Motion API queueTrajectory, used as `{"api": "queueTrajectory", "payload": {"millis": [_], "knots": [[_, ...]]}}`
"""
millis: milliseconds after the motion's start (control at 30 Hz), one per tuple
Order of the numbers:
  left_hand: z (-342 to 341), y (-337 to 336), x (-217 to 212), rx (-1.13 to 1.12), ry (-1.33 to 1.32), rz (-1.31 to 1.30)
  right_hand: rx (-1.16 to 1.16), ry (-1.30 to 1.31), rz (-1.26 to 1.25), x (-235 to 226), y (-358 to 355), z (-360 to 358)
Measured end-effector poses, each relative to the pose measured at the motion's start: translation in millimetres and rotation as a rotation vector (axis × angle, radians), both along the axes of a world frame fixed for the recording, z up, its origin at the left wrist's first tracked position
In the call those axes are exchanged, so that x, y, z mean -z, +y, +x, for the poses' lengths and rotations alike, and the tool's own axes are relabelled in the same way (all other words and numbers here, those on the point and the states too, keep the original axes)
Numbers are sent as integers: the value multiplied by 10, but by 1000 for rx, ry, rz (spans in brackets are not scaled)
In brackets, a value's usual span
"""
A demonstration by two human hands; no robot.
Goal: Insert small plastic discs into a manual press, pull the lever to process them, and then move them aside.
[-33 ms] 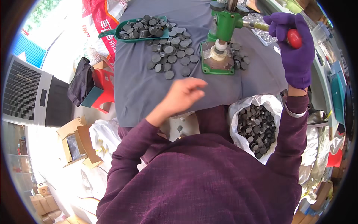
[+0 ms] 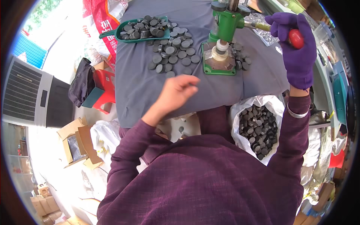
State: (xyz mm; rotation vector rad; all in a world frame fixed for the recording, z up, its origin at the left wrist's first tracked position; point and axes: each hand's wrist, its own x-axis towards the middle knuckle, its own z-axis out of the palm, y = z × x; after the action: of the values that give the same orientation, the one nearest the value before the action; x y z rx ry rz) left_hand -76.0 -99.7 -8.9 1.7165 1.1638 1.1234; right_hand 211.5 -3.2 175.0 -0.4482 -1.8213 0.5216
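Beneath both hands: 1 grey-covered table [image 2: 150,90]. Right of left hand: 1 green hand press [image 2: 221,37], upright, its lever running rightward to 1 red knob [image 2: 296,38]. Below right hand: 1 white bag [image 2: 258,127] of dark discs. Above left hand: 1 green scoop [image 2: 140,32], loose dark discs [image 2: 172,56], too many to count. Right hand [image 2: 296,48], purple-gloved, clenched round knob. Left hand [image 2: 178,92] bare, fingers curled, contents unclear.
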Motion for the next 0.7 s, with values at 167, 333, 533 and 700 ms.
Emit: {"api": "queueTrajectory", "payload": {"millis": [167,333,533,700], "knots": [[-732,301,-14,-520,203,207,19,-33,42,-26,-14,-16],[-773,856,-59,-597,633,515,-15,1,-60,-77,-58,3],[-335,1295,-37,-571,982,444,-38,118,-255,-82,-45,-20],[-229,1183,-30,-391,1061,166,-106,182,-271,-72,-31,9]]}}
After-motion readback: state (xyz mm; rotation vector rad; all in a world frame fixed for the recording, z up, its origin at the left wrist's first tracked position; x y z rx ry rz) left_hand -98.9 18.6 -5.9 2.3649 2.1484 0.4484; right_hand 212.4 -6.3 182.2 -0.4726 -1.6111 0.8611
